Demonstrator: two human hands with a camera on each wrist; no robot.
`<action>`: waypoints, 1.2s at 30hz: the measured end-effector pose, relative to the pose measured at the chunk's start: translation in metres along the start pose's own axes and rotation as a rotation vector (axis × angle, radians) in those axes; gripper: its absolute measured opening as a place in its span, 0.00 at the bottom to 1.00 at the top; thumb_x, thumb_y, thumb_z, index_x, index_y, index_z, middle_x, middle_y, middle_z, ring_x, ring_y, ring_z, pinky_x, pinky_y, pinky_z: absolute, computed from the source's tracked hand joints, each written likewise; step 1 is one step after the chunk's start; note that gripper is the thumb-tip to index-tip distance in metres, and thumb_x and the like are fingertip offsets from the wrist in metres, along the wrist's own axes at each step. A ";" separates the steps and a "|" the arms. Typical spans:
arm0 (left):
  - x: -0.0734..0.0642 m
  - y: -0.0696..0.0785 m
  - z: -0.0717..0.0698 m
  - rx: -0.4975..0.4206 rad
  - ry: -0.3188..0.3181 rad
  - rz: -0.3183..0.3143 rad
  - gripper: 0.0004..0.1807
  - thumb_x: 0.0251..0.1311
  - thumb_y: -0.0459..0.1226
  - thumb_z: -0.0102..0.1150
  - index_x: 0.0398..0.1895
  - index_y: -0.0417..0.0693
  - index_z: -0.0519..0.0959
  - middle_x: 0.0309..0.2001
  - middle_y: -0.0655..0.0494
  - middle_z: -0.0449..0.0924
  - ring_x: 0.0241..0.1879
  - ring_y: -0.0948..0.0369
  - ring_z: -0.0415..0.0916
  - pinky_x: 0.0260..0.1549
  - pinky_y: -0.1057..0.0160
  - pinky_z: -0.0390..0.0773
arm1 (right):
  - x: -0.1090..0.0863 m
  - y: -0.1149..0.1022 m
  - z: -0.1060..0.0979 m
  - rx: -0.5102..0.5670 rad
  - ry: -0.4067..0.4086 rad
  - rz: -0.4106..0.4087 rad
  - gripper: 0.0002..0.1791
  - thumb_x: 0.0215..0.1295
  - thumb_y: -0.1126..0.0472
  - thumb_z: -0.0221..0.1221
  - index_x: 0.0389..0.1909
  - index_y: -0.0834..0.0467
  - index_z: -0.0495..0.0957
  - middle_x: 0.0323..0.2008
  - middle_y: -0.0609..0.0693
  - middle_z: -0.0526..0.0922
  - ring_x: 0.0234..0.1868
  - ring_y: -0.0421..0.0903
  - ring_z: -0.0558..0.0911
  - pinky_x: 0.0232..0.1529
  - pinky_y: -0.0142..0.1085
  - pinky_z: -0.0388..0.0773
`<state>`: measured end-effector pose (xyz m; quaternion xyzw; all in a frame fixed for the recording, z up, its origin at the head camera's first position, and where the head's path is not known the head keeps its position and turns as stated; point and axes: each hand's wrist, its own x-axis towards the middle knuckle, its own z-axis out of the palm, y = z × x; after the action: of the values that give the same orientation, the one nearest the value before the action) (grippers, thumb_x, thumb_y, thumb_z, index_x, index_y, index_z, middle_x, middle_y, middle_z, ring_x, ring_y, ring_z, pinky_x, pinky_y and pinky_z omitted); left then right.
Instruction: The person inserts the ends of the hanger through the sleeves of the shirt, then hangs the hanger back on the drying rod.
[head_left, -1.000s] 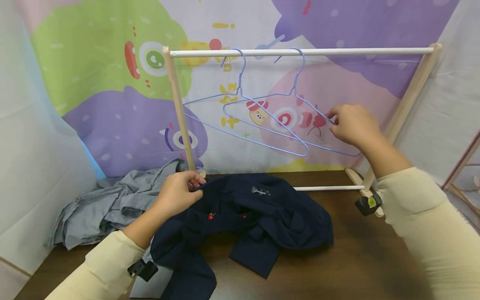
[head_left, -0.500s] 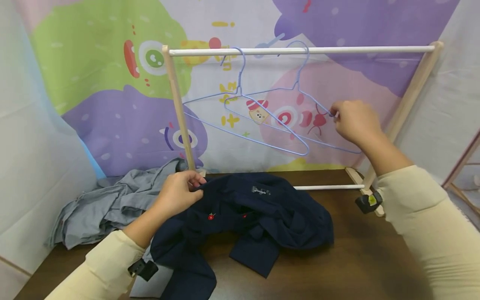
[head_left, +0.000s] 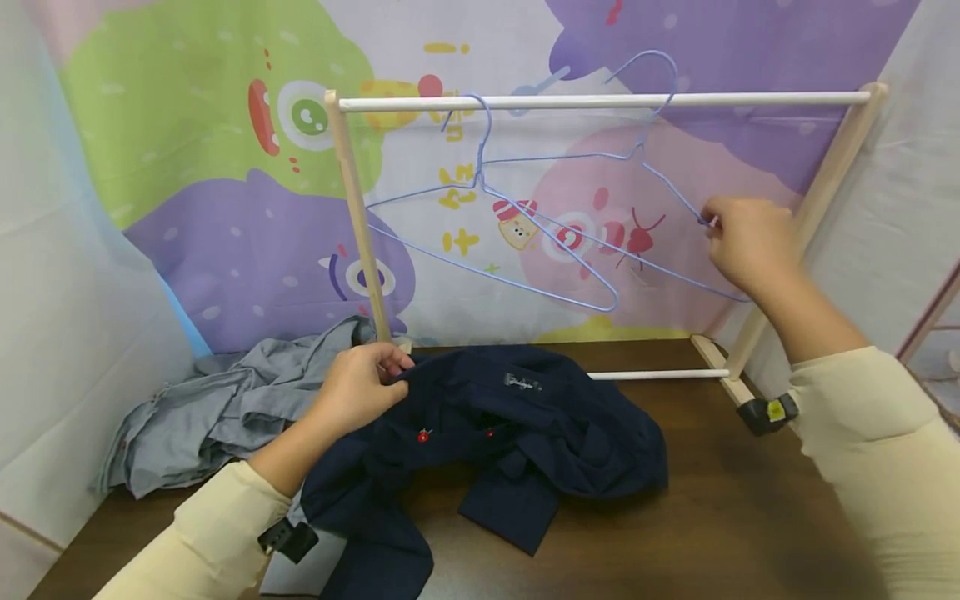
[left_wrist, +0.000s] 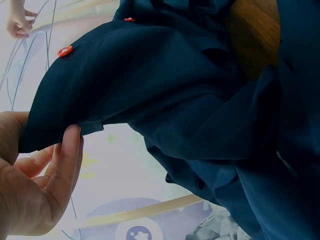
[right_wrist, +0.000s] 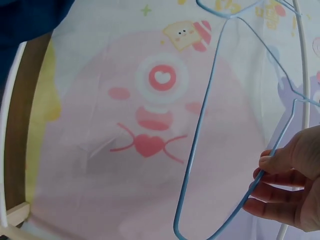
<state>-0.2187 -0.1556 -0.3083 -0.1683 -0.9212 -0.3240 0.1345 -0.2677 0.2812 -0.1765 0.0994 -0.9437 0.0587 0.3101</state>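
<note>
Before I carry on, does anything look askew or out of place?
One thing: the hanger in the right hand has its hook tip above the white top bar, while the other hanger hooks over that bar. I see no spill or damage.

Lettering (head_left: 522,382) on navy garment (head_left: 600,442), yellow characters (head_left: 462,243) on backdrop (head_left: 225,233): illegible.

Brown table (head_left: 637,542), navy shirt (head_left: 585,433) crumpled across its middle! Grey garment (head_left: 217,417) heaped at ten o'clock, clothes rack (head_left: 555,103) standing at twelve.
</note>
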 end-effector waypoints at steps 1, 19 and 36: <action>0.000 0.000 0.000 0.000 -0.001 0.001 0.09 0.50 0.30 0.65 0.36 0.44 0.83 0.31 0.54 0.80 0.30 0.57 0.77 0.35 0.53 0.77 | -0.003 0.003 0.000 0.001 0.013 -0.004 0.10 0.58 0.71 0.53 0.39 0.67 0.79 0.36 0.68 0.82 0.35 0.72 0.78 0.33 0.62 0.71; 0.000 -0.002 0.002 -0.004 0.009 0.028 0.08 0.49 0.29 0.65 0.35 0.43 0.83 0.30 0.53 0.80 0.31 0.57 0.77 0.35 0.53 0.78 | -0.069 0.029 0.021 -0.011 -0.069 0.009 0.10 0.58 0.71 0.55 0.41 0.65 0.80 0.34 0.67 0.82 0.28 0.68 0.79 0.18 0.57 0.69; -0.001 -0.004 0.004 -0.016 0.000 0.013 0.08 0.49 0.29 0.65 0.35 0.43 0.83 0.30 0.54 0.80 0.30 0.58 0.76 0.35 0.55 0.76 | -0.125 0.035 0.037 0.003 -0.034 -0.050 0.08 0.54 0.72 0.59 0.36 0.64 0.80 0.30 0.65 0.82 0.26 0.65 0.79 0.17 0.54 0.70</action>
<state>-0.2201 -0.1560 -0.3144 -0.1753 -0.9175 -0.3307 0.1349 -0.1982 0.3276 -0.2823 0.1243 -0.9460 0.0507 0.2951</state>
